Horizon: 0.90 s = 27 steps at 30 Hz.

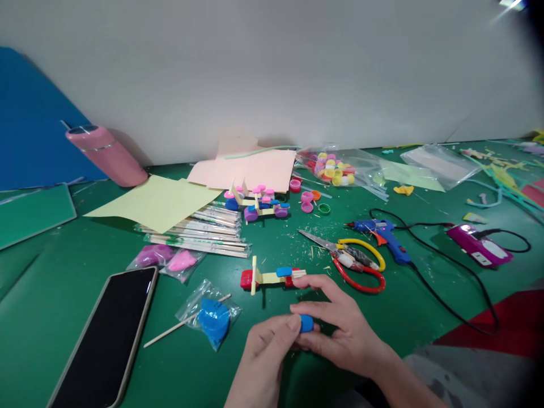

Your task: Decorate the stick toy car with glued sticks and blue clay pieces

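Note:
A small lump of blue modeling clay (306,323) is pinched between my two hands, low in the middle of the view. My left hand (268,351) presses it with thumb and fingers from the left. From the right, the thumb and fingers of my right hand (340,323) close on it, with the index finger stretched out. Just beyond that fingertip stands a toy vehicle (270,278) of pale sticks with red wheels and a blue pad. To the left lies a plastic bag with blue clay (213,322), with a thin wooden stick (170,333) across it.
Scissors (352,258), a blue glue gun (380,232) and its cord lie right. A purple power socket (480,245) sits farther right. A phone (106,334), wrapped sticks (204,229) and a pink bottle (111,156) are left. Finished-looking toy vehicles (266,211) and bottle caps (306,202) stand behind.

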### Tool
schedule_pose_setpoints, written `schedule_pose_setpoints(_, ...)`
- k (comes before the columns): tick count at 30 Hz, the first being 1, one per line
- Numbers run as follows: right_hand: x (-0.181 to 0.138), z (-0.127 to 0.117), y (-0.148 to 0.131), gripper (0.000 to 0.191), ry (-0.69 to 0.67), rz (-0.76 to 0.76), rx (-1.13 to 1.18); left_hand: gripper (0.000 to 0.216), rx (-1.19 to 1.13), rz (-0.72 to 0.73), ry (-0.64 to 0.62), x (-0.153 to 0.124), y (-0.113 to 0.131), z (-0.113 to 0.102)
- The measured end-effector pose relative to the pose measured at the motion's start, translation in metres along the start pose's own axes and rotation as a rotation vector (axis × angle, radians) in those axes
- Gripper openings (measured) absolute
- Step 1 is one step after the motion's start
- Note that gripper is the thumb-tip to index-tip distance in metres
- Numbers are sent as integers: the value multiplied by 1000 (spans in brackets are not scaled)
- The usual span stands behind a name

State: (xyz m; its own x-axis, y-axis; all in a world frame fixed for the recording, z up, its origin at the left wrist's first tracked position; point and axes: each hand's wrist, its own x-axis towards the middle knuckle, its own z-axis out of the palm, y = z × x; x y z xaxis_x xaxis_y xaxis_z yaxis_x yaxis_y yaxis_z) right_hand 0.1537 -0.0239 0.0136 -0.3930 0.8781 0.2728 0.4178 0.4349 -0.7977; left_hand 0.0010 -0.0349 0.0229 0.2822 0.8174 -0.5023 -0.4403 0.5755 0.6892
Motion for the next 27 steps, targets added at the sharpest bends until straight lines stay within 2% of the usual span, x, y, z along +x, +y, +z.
schedule_pose_setpoints(4,0,-1,-1,26,-28,60,36,24,-100,-62,-18,1,1,2)
schedule_pose_setpoints(12,-2,1,1,29,-12,-7,45,15,87,-75,-75,-1,1,8)
schedule_pose_setpoints(16,-3,0,1,23,-6,-25,67,14,85,-71,-77,-1,0,9)
schedule_pose_setpoints(21,-4,0,1,30,-8,-22,79,15,95,-67,-70,-2,0,12)
schedule_pose_setpoints(27,-4,-1,0,24,-11,-12,85,14,67,-76,-92,-3,-1,11)
